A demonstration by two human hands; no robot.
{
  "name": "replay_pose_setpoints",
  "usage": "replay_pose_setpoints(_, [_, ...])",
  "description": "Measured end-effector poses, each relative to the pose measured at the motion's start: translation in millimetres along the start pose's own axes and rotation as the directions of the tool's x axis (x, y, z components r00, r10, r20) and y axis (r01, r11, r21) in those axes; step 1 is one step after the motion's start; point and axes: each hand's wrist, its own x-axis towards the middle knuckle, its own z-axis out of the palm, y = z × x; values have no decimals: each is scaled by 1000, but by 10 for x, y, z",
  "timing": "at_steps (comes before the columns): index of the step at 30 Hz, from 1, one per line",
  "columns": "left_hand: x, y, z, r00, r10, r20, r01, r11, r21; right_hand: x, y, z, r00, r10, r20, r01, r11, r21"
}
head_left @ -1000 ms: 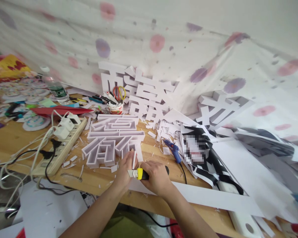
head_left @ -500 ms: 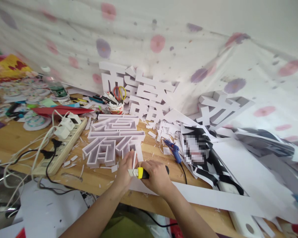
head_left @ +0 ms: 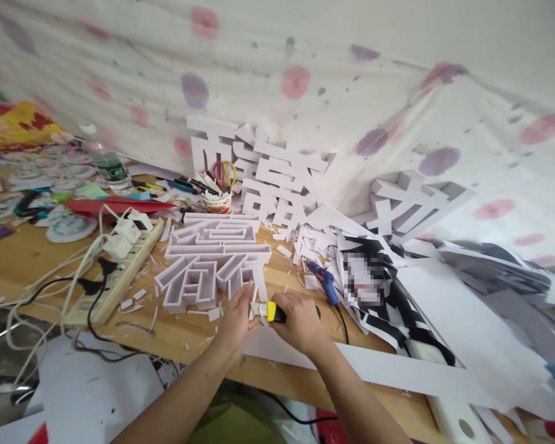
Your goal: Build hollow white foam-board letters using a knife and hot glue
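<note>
My left hand is closed around a small white strip that looks like foam board, held upright over the table's near part. Wrapped in my right hand is a yellow-and-black utility knife. Its blade points left and meets the strip near my left fingers; whether it has cut in cannot be made out. Just beyond both hands lies a hollow white foam-board character built of thin upright walls. A long white strip lies partly beneath my right forearm.
A blue glue gun with a black cord rests to the right. At left, a power strip carries plugs and tangled cables. White scraps, a cup of pens and scissors, and finished white characters stand farther back.
The knife and my right hand have shifted slightly right and up. My left hand has tilted the white strip a little, and its visible part looks shorter.
</note>
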Motion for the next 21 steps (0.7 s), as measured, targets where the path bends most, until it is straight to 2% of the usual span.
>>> replay_pose_setpoints(5, [21, -22, 2, 991, 118, 59, -116, 993, -32, -39, -71, 1, 991, -133, 28, 131, 989, 67])
replay_pose_setpoints(21, [17, -19, 1, 985, 169, 36, -170, 984, 56, -57, -86, 29, 994, -110, -1, 110, 994, 13])
